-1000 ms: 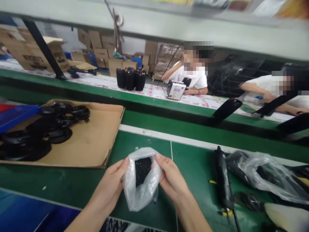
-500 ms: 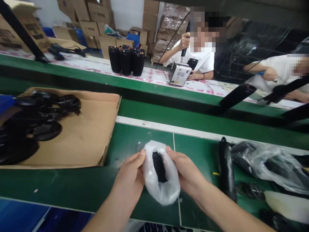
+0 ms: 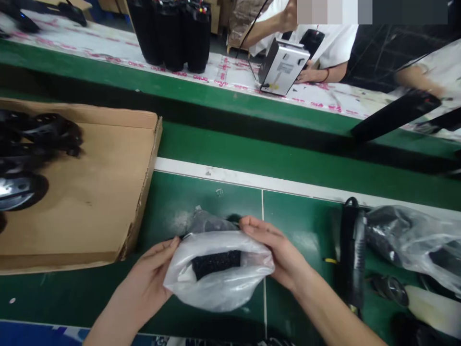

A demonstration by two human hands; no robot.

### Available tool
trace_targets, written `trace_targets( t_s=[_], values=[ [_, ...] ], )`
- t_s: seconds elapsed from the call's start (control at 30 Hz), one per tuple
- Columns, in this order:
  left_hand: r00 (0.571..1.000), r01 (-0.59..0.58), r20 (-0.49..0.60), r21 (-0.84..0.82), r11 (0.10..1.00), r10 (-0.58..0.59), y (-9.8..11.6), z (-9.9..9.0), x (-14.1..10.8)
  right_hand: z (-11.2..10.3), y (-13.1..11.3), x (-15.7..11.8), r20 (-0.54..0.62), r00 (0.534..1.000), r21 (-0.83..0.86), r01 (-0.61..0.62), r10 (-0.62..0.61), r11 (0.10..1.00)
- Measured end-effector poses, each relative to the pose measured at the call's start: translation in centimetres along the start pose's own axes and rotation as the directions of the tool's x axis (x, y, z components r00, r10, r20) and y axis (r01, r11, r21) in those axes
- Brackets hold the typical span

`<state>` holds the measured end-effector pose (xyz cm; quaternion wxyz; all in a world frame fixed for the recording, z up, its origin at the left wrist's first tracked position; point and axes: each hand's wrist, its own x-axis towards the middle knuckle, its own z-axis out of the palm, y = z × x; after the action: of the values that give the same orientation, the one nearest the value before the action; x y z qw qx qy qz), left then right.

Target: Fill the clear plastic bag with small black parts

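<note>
Left hand: we cup our left hand (image 3: 147, 274) under the left end of a clear plastic bag (image 3: 219, 288), grasping it lightly with the fingers spread.

Right hand: we grip the bag's right end with our right hand (image 3: 277, 250), fingers curled over the film.

Held item: a black ribbed part (image 3: 216, 264) sits inside the bag, showing through its open mouth between our hands.

Under our hands: a green workbench (image 3: 212, 202) runs beneath us, with a white strip along its far side.

To our left: a flat brown cardboard tray (image 3: 82, 202) carries round black moulded parts (image 3: 36, 134).

To our right: a long black handle-shaped part (image 3: 351, 250) lies just beside a second clear plastic bag of black parts (image 3: 406, 235).

Across the line: tall black cylinders (image 3: 169, 33) stand near a silver metal box (image 3: 283, 67), with a co-worker's hand (image 3: 309, 74) just beyond it.
</note>
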<state>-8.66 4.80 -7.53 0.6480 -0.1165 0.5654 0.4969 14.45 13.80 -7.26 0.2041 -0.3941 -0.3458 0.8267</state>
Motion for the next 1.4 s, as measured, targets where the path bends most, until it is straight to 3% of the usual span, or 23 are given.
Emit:
trace_targets(
  t_s=[0.07, 0.1, 0.13, 0.17, 0.2, 0.23, 0.27, 0.3, 0.33, 0.4, 0.47, 0.5, 0.57, 0.73, 0.8, 0.87, 0.93, 1.0, 1.03, 1.1, 1.17, 1.27, 1.4],
  values=[
    [0.99, -0.136, -0.021, 0.127, 0.983, 0.139, -0.1, -0.7, -1.0, 0.3, -1.0, -1.4, 0.013, 0.998, -0.2, 0.066, -0.065, 0.978],
    [0.951, -0.287, -0.041, 0.258, 0.923, 0.307, -0.2, -1.1, -1.8, 0.6, -1.5, -2.1, 0.005, 0.994, -0.332, 0.106, -0.11, 0.937],
    [0.857, -0.463, -0.015, 0.417, 0.782, 0.515, -0.4, -1.5, -2.8, 1.0, -1.9, -2.8, 0.001, 0.984, -0.497, 0.156, -0.179, 0.854],
    [0.71, -0.615, 0.086, 0.559, 0.556, 0.699, -0.6, -1.7, -3.9, 1.6, -2.3, -3.3, 0.023, 0.962, -0.669, 0.217, -0.272, 0.711],
    [0.537, -0.715, 0.24, 0.638, 0.286, 0.809, -1.0, -1.9, -4.8, 2.3, -2.6, -3.6, 0.082, 0.924, -0.82, 0.276, -0.375, 0.501],
    [0.383, -0.763, 0.402, 0.646, 0.039, 0.831, -1.3, -2.0, -5.6, 3.1, -2.9, -3.7, 0.18, 0.872, -0.917, 0.316, -0.455, 0.244],
    [0.274, -0.786, 0.56, 0.598, -0.153, 0.782, -1.7, -1.9, -6.2, 3.9, -3.1, -3.5, 0.299, 0.827, -0.942, 0.336, -0.477, -0.009],
    [0.207, -0.791, 0.705, 0.529, -0.308, 0.679, -1.9, -1.6, -6.5, 4.8, -3.3, -3.0, 0.408, 0.801, -0.913, 0.355, -0.438, -0.203],
    [0.173, -0.772, 0.81, 0.465, -0.433, 0.561, -2.1, -1.2, -6.5, 5.6, -3.4, -2.4, 0.479, 0.795, -0.871, 0.378, -0.373, -0.313],
    [0.218, -0.679, 0.901, 0.416, -0.605, 0.374, -2.0, -0.5, -6.1, 7.0, -3.8, -1.0, 0.538, 0.811, -0.811, 0.421, -0.232, -0.407],
    [0.265, -0.59, 0.913, 0.408, -0.696, 0.311, -1.8, 0.1, -5.6, 7.9, -4.1, 0.2, 0.557, 0.819, -0.791, 0.474, -0.135, -0.387],
    [0.253, -0.559, 0.911, 0.412, -0.72, 0.325, -1.9, 0.2, -5.4, 8.2, -4.4, 0.7, 0.561, 0.819, -0.794, 0.492, -0.119, -0.357],
    [0.173, -0.53, 0.925, 0.376, -0.76, 0.337, -2.6, 0.2, -5.2, 8.2, -4.8, 1.7, 0.547, 0.831, -0.823, 0.512, -0.102, -0.245],
    [-0.075, -0.524, 0.944, 0.237, -0.818, 0.322, -7.0, -0.3, -5.0, 7.3, -4.0, 5.6, 0.353, 0.93, -0.902, 0.368, -0.104, 0.227],
    [-0.127, -0.548, 0.937, 0.208, -0.81, 0.326, -7.7, -0.6, -5.1, 7.2, -3.2, 7.1, 0.308, 0.948, -0.881, 0.318, -0.085, 0.35],
    [-0.114, -0.604, 0.938, 0.195, -0.773, 0.326, -6.8, -1.1, -5.2, 7.3, -3.0, 7.6, 0.303, 0.95, -0.865, 0.306, -0.074, 0.397],
    [-0.035, -0.715, 0.905, 0.274, -0.643, 0.424, -4.3, -1.5, -5.3, 7.4, -3.5, 6.6, 0.306, 0.944, -0.869, 0.328, -0.12, 0.371],
    [0.143, -0.746, 0.792, 0.481, -0.461, 0.594, -1.2, -1.6, -5.1, 7.5, -4.3, 4.1, 0.284, 0.917, -0.894, 0.359, -0.282, 0.269],
    [0.243, -0.685, 0.727, 0.597, -0.417, 0.642, 0.1, -1.4, -4.8, 7.5, -4.5, 2.5, 0.261, 0.884, -0.911, 0.358, -0.388, 0.204],
    [0.436, -0.57, 0.706, 0.696, -0.436, 0.557, 1.8, -0.4, -4.1, 7.7, -4.2, -0.8, 0.178, 0.804, -0.956, 0.279, -0.567, 0.095],
    [0.546, -0.526, 0.724, 0.688, -0.5, 0.422, 2.2, 1.1, -3.3, 8.0, -2.6, -3.5, 0.0, 0.796, -0.993, 0.072, -0.606, 0.094],
    [0.585, -0.491, 0.707, 0.699, -0.519, 0.399, 1.6, 3.1, -2.6, 8.2, 1.1, -5.3, -0.262, 0.857, -0.961, -0.19, -0.444, 0.2],
    [0.612, -0.539, 0.709, 0.699, -0.471, 0.351, 1.7, 3.5, -2.2, 7.1, 3.5, -5.0, -0.224, 0.909, -0.918, -0.076, -0.351, 0.39]
  ],
)
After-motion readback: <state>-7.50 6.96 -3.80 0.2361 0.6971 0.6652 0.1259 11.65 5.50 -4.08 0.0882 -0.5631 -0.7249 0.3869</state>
